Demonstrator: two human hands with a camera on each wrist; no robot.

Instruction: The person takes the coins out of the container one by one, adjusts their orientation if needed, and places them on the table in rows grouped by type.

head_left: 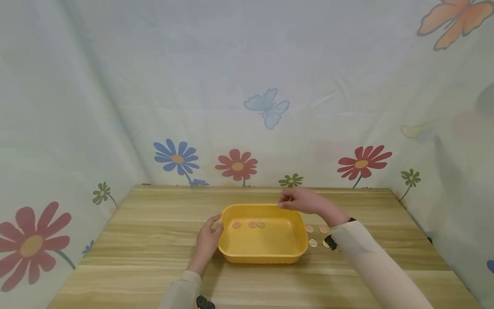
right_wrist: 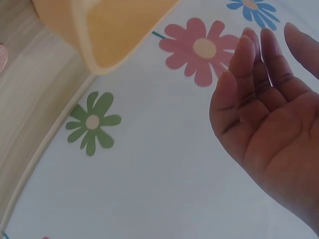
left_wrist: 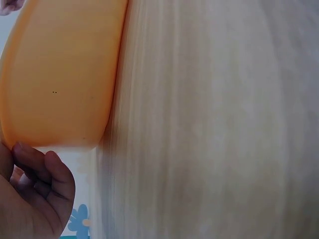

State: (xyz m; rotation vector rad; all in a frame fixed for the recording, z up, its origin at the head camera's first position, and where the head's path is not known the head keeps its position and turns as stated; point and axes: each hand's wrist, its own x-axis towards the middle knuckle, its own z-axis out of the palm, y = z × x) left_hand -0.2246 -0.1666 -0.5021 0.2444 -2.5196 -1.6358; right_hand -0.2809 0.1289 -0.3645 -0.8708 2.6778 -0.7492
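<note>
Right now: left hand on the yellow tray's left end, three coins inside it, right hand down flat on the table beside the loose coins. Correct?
Not quite. In the head view the right hand is raised over the far rim of the yellow tray, not flat on the table. The rest holds: left hand on the tray's left end, three coins inside, loose coins to its right.

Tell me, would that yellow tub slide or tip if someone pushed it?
The yellow tub looks like thin, smooth plastic on a smooth wooden table, so it would probably slide easily. Being low and wide, it seems unlikely to tip. The left hand resting at its side probably steadies it.
</note>
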